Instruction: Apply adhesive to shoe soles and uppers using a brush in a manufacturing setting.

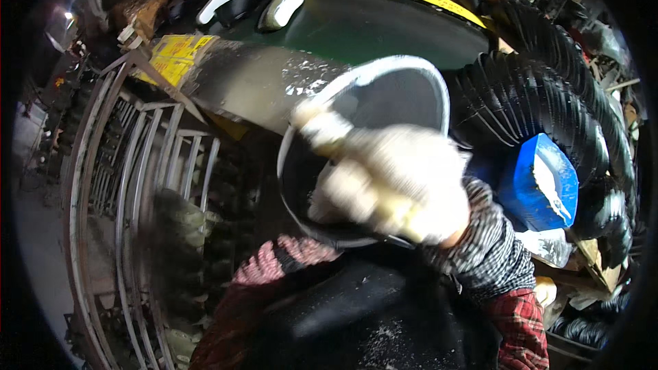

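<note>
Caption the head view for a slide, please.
Gloved right hand, blurred, over a pale-rimmed bucket, with a blue container to the right.

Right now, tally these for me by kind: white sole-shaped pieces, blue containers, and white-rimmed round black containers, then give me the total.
White sole-shaped pieces: 2
Blue container: 1
White-rimmed round black container: 1
Total: 4
</note>
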Demonstrator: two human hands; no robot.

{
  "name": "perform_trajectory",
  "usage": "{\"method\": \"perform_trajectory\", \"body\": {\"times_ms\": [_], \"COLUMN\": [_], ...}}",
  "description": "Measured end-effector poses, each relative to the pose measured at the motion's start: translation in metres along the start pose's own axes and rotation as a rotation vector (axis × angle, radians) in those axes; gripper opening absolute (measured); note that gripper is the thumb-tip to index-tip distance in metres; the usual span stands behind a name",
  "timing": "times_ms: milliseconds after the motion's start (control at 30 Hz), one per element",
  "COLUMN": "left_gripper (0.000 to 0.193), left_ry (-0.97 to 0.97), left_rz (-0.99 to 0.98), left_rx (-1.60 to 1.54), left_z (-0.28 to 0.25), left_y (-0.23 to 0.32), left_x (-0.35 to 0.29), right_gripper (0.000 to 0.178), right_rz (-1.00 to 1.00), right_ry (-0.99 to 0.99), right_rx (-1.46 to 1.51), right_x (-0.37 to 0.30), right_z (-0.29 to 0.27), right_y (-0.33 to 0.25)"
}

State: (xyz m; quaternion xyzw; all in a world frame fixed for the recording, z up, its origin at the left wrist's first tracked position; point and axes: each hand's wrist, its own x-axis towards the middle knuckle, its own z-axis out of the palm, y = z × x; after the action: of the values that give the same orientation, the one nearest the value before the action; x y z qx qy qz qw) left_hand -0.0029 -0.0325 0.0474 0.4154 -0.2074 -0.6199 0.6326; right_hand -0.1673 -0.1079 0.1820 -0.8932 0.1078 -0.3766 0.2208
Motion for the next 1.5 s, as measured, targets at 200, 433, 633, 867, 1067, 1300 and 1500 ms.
{"method": "perform_trajectory", "body": {"times_ms": [200,433,633,867,1067,1300,1500], "left_gripper": [0.009,0.017,0.014,0.020,0.028,0.037,0.037], "left_ry": [-0.088,-0.231,-0.150,-0.021,-0.110,-0.195,-0.186], "left_rz": [-0.015,0.005,-0.006,0.042,0.238,0.894,0.484], "left_rx": [0.068,0.405,0.292,0.247,0.634,1.704,-0.117], "left_z": [-0.007,0.010,0.024,0.008,0.012,-0.004,-0.014], "left_y": [0.030,0.056,0.026,0.011,0.018,0.061,0.078], "left_x": [-0.012,0.046,0.020,0.005,0.110,0.255,0.114], "right_gripper": [0.030,0.017,0.019,0.026,0.026,0.023,0.026], "right_rz": [-0.020,0.926,0.831,0.482,0.762,0.621,0.890], "right_ry": [-0.147,0.572,0.594,0.459,0.519,0.394,0.629], "right_rx": [0.215,0.217,0.192,-0.003,0.362,-0.094,0.399], "right_x": [-0.061,-0.141,-0.153,-0.158,-0.229,-0.215,-0.198], "right_z": [0.005,-0.049,-0.078,-0.062,-0.027,-0.045,-0.022], "right_y": [-0.040,-0.036,-0.012,0.007,0.006,0.019,0.006]}}
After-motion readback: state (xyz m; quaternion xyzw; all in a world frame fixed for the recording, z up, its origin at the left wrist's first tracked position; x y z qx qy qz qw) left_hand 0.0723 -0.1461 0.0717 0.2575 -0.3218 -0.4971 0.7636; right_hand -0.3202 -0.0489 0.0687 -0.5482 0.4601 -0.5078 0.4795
